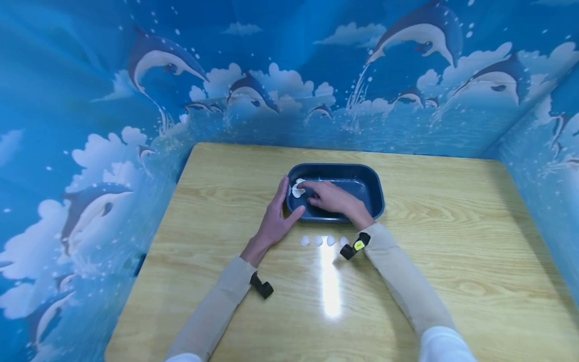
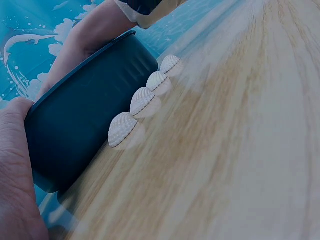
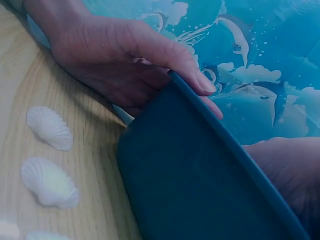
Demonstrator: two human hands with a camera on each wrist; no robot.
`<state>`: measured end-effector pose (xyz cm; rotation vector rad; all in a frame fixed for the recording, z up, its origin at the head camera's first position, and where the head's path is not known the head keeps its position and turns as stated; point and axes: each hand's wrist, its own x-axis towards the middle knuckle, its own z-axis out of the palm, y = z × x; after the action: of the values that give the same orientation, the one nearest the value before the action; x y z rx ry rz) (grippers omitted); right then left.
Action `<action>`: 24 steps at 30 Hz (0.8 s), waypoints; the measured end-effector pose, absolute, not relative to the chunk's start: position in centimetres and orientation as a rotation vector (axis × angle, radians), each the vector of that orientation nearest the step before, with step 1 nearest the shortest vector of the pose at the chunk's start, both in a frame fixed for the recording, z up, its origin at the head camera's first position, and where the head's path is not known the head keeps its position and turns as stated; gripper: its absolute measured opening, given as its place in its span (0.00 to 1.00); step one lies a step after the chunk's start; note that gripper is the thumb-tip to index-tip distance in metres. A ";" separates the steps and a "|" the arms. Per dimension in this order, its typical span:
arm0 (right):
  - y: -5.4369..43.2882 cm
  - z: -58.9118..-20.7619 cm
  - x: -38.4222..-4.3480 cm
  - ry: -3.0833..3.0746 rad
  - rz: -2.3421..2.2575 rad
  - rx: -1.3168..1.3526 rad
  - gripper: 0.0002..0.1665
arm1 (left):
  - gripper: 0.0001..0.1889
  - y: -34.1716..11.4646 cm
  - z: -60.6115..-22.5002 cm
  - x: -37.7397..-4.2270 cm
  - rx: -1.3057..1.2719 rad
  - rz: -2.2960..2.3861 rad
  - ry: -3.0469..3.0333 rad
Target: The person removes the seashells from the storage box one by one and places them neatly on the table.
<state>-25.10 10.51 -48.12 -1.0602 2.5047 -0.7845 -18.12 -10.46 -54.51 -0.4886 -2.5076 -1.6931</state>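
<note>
My left hand (image 1: 274, 219) rests against the left end of a dark blue plastic basin (image 1: 380, 193). Its fingers lie straight along the outer wall, and in the right wrist view its thumb (image 3: 187, 67) overlaps the rim. Inside the basin, my right hand (image 1: 332, 196) points left with a straight index finger, whose tip overlaps a small cluster of white pieces (image 1: 298, 191). The thumb stands apart from that finger. Basin walls hide this fingertip from both wrist views. Several white ribbed seashells (image 2: 143, 101) stand in a row on the table along the basin's near side.
Light wood-grain table (image 1: 217, 201) lies under everything, with a bright light reflection in front of the shells. A blue dolphin-printed curtain (image 1: 289, 110) closes off the back and sides. My right forearm (image 1: 402, 271) crosses the basin's near right rim.
</note>
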 end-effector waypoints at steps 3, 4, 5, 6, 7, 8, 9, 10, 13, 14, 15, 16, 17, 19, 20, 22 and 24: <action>10.2 -48.1 -25.2 2.509 -0.782 -1.071 0.27 | 0.48 -10.4 -54.5 -18.1 -0.495 -1.695 -2.501; 10.0 -48.2 -25.3 2.509 -0.778 -1.074 0.27 | 0.48 -10.5 -54.5 -18.1 -0.497 -1.697 -2.499; 9.9 -48.2 -25.3 2.506 -0.777 -1.069 0.26 | 0.48 -10.5 -54.5 -18.1 -0.499 -1.698 -2.497; 9.8 -48.2 -25.4 2.504 -0.778 -1.061 0.25 | 0.48 -10.5 -54.5 -18.1 -0.499 -1.698 -2.498; 9.8 -48.3 -25.4 2.502 -0.773 -1.057 0.24 | 0.48 -10.5 -54.5 -18.1 -0.501 -1.697 -2.497; 9.7 -48.4 -25.4 2.502 -0.767 -1.057 0.23 | 0.48 -10.5 -54.5 -18.1 -0.503 -1.697 -2.498; 9.7 -48.4 -25.4 2.500 -0.763 -1.056 0.22 | 0.47 -10.5 -54.5 -18.2 -0.503 -1.696 -2.499; 9.6 -48.5 -25.5 2.500 -0.760 -1.058 0.21 | 0.47 -10.5 -54.5 -18.2 -0.504 -1.695 -2.499; 9.5 -48.7 -25.5 2.492 -0.764 -1.075 0.16 | 0.48 -10.5 -54.5 -18.2 -0.502 -1.694 -2.501; 9.5 -48.7 -25.5 2.491 -0.769 -1.083 0.15 | 0.48 -10.5 -54.5 -18.2 -0.498 -1.692 -2.505; 9.5 -48.7 -25.5 2.487 -0.778 -1.088 0.14 | 0.48 -10.5 -54.5 -18.2 -0.496 -1.690 -2.509; 9.5 -48.7 -25.5 2.481 -0.790 -1.093 0.13 | 0.48 -10.5 -54.5 -18.2 -0.493 -1.690 -2.510; 9.5 -48.8 -25.5 2.475 -0.802 -1.098 0.13 | 0.48 -10.5 -54.5 -18.2 -0.491 -1.690 -2.512; 9.5 -48.8 -25.5 2.461 -0.827 -1.110 0.12 | 0.48 -10.5 -54.6 -18.2 -0.489 -1.689 -2.513; 9.5 -48.9 -25.6 2.450 -0.839 -1.119 0.11 | 0.48 -10.5 -54.6 -18.2 -0.488 -1.688 -2.514; 9.5 -48.9 -25.6 2.436 -0.856 -1.139 0.11 | 0.47 -10.5 -54.5 -18.2 -0.489 -1.693 -2.509; 9.5 -48.9 -25.6 2.424 -0.862 -1.147 0.12 | 0.48 -10.5 -54.5 -18.2 -0.492 -1.693 -2.508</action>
<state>-25.60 9.48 -48.90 -1.1471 2.4239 -0.8624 -18.18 -10.50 -54.52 -0.4918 -2.5080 -1.6928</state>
